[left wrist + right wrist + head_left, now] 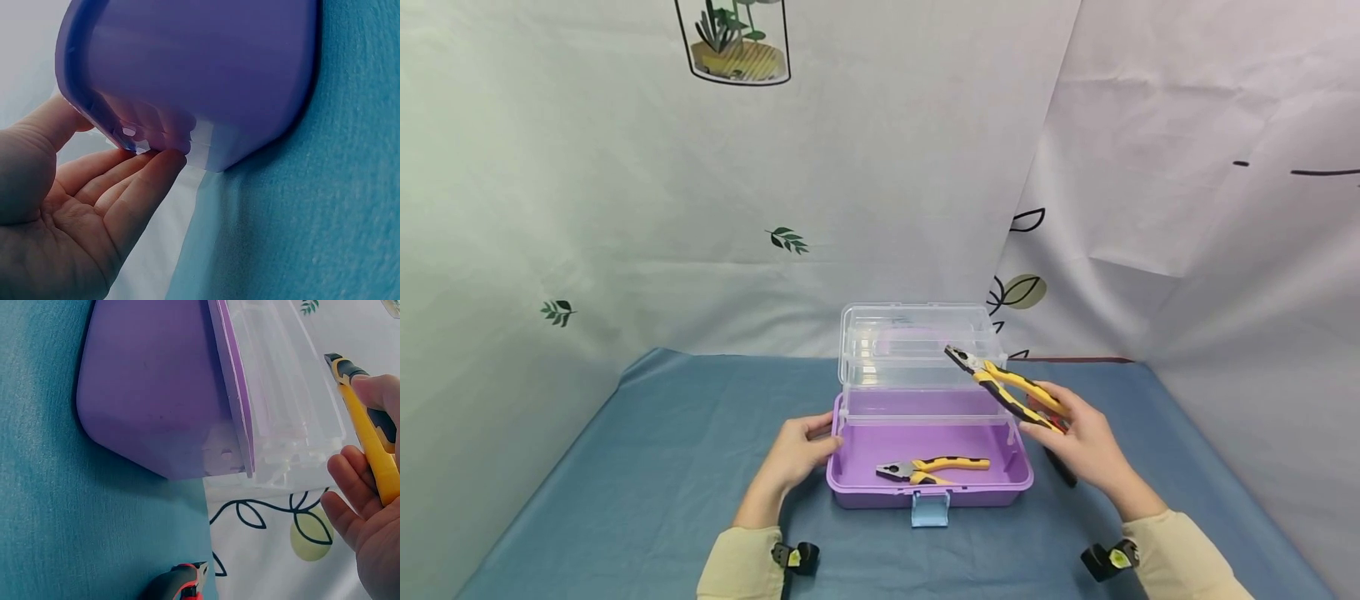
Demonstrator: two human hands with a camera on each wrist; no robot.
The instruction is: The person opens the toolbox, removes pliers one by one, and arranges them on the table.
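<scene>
A purple toolbox [932, 496] with its clear lid [921, 346] raised sits on the table. My left hand [797, 457] holds its left side, thumb over the rim and fingertips against the outer wall [206, 69]. In my right hand [1086, 442] are yellow-and-black combination pliers [1000, 387], gripped by the handles above the box's right side, jaws pointing up and left. Similar yellow-and-black pliers [951, 464] lie inside the box near its front wall. Only the yellow handle [369, 447] and part of the head of the held pliers show in the right wrist view.
Black-and-red pliers [184, 581] lie on the blue cloth to the right of the box, partly hidden behind my right hand in the head view. A light-blue latch [930, 510] hangs from the box's front. White printed fabric [887, 167] stands behind the table.
</scene>
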